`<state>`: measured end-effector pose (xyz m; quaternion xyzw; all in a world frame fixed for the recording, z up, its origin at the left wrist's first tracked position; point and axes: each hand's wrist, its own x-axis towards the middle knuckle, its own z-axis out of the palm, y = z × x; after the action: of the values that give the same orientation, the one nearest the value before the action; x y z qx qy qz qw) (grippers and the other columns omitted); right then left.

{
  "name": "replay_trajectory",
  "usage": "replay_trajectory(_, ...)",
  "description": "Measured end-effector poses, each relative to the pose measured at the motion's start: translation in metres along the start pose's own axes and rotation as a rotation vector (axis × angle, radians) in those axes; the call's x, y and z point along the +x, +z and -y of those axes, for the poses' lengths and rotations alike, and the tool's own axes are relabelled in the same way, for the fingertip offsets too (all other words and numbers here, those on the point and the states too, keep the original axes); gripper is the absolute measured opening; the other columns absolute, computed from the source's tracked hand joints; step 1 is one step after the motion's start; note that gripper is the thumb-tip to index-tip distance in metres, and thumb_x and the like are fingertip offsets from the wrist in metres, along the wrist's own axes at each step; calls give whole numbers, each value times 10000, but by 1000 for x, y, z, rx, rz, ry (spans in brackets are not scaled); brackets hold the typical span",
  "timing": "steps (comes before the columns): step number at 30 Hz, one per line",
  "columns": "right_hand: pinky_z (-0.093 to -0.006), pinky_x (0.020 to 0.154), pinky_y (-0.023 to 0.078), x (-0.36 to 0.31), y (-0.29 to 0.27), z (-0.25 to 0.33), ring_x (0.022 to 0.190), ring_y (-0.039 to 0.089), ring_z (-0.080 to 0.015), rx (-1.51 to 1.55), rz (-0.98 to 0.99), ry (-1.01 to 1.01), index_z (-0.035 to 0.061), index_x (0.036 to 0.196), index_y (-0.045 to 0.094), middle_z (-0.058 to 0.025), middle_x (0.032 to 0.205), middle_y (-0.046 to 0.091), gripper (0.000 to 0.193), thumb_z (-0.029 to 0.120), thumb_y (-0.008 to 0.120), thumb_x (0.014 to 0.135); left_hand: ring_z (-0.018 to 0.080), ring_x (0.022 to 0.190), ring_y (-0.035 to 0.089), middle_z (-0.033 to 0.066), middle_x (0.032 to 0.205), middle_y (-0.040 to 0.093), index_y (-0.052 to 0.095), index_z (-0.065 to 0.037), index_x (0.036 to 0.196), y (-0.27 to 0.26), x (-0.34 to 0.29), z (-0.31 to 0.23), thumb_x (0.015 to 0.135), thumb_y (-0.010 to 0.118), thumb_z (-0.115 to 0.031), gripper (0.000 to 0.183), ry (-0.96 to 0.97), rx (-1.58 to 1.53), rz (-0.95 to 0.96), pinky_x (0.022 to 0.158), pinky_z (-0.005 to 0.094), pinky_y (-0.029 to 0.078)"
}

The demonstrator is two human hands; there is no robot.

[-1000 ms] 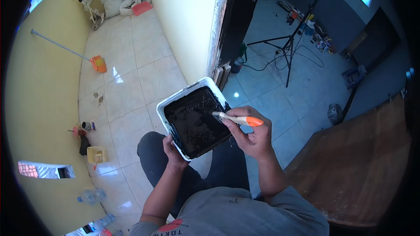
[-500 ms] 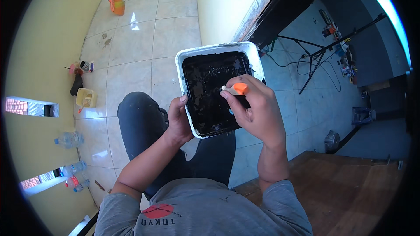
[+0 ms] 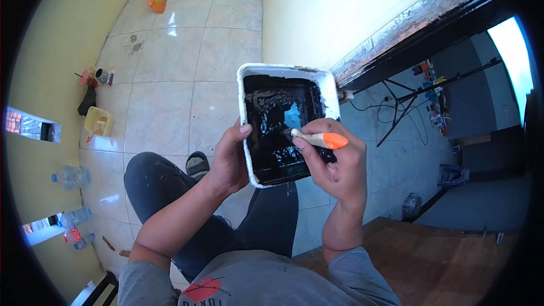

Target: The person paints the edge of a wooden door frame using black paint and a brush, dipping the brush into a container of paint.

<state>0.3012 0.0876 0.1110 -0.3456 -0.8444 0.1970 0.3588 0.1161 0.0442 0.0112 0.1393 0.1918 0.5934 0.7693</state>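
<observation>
Above my knees, my left hand (image 3: 228, 161) holds a white rectangular tub (image 3: 283, 70) by its left wall, thumb over the rim. Glossy black paint (image 3: 266, 127) coats the inside, with light blue reflections on it. In my right hand (image 3: 345, 165) is a paintbrush (image 3: 313, 137) with a pale handle and an orange end, pinched between thumb and fingers over the tub. The brush's bristles cannot be made out against the dark paint.
A dark door frame edge (image 3: 419, 42) stands close on the right, by a black tripod stand (image 3: 395, 114). A brown wooden board (image 3: 419, 260) lies at lower right. Along the left wall are a yellowish container (image 3: 100, 122) and plastic bottles (image 3: 73, 177). An orange broom (image 3: 157, 1) leans far off.
The brush handle now lies flatter, its orange end swung right. More light blue shine shows in the paint. The view has shifted, and my left knee is farther left with a sandalled foot showing.
</observation>
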Motion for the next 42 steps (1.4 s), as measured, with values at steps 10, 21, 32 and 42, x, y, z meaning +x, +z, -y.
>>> replay_trajectory(10,-353,661,578,-30,-2,25,761,721,-296,-3,-119,44,-23,971,705,-149,931,724,165,-2,828,864,288,1274,653,168,1403,608,405,-65,1520,-5,-25,28,957,639,-403,696,-121,-231,31,1092,487,546)
replay_trajectory(21,-305,716,579,-40,-20,27,817,746,-215,-69,90,78,-22,1020,724,-163,943,749,211,-36,842,846,293,1285,626,164,1406,586,386,-54,1528,18,-22,43,931,682,-362,735,1,-173,39,1110,476,519)
replay_trajectory(32,-268,678,576,-39,-39,28,779,751,-165,31,-264,54,-39,1023,735,-136,950,771,194,-30,845,864,314,1362,562,172,1481,509,329,-54,1572,34,-19,40,900,698,-376,832,109,-171,28,1133,488,496)
replay_trajectory(42,-390,754,715,-35,-43,5,826,786,-225,617,-658,357,-49,1046,676,-170,950,752,100,24,719,993,335,1413,495,176,1538,441,263,-77,1631,33,-11,28,908,673,-433,904,286,-106,-17,1178,513,440)
